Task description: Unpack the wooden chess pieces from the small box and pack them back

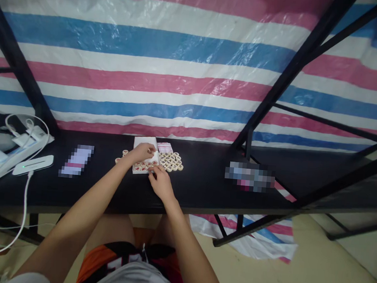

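A white box [145,141] with round Chinese chess pieces [143,165] marked in red along its near part lies on the black table. Over the box, my left hand [141,152] is closed with curled fingertips; whatever is between them is too small to make out. My right hand [160,182] has its thumb and fingers closed at the box's near right corner, beside the red-marked pieces. Right of the box several dark-marked chess pieces [172,161] lie in a cluster. A few loose pieces [118,160] lie to its left, partly behind my left wrist.
Behind the cluster lies a pink-and-white printed card or packet [165,147]. A blurred phone-like object [77,161], a white device [33,164] and a power strip [16,148] with cables are on the left. Another blurred item [249,177] lies right, near black frame bars [271,100].
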The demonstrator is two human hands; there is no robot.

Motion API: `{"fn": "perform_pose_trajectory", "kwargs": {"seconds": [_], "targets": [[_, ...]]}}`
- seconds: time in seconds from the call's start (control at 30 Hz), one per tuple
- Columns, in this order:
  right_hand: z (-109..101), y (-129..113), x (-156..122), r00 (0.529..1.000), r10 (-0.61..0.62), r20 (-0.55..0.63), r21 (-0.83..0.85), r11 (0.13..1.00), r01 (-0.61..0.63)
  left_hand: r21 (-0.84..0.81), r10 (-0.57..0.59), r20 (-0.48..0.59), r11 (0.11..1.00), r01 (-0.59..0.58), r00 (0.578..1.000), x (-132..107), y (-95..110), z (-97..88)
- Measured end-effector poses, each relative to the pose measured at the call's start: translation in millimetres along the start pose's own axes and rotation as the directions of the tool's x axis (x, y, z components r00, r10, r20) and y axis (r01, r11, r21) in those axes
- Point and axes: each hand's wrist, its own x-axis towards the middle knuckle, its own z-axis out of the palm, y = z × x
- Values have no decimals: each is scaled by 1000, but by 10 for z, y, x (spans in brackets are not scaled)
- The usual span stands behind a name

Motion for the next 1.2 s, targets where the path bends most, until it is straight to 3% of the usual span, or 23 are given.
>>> {"fn": "perform_pose_trajectory", "kwargs": {"seconds": [0.1,0.17,0.23,0.37,0.47,0.63,1.2], "targets": [[6,1,-3,1000,5,1,3,1000,-5,-69,-63,-243,996,48,968,-201,-177,-192],[9,0,-4,1000,10,1,0,1000,-10,-52,-126,-384,992,115,915,-371,-374,-300],[9,-1,-5,1000,14,-2,-3,1000,-14,-59,-202,-459,979,197,865,-540,-592,-360],[-2,-11,-7,1000,5,-3,-4,1000,-5,-137,-360,-442,932,335,821,-777,-908,-339],[-19,-30,-11,1000,4,-7,-2,1000,-5,-178,-420,-369,907,381,829,-831,-973,-283],[-33,-48,-14,1000,24,0,2,1000,-24,-98,-377,-321,926,366,869,-834,-954,-247],[-6,-17,-13,1000,12,-4,24,1000,-12,-12,-306,-323,948,319,896,-861,-928,-212]]}}
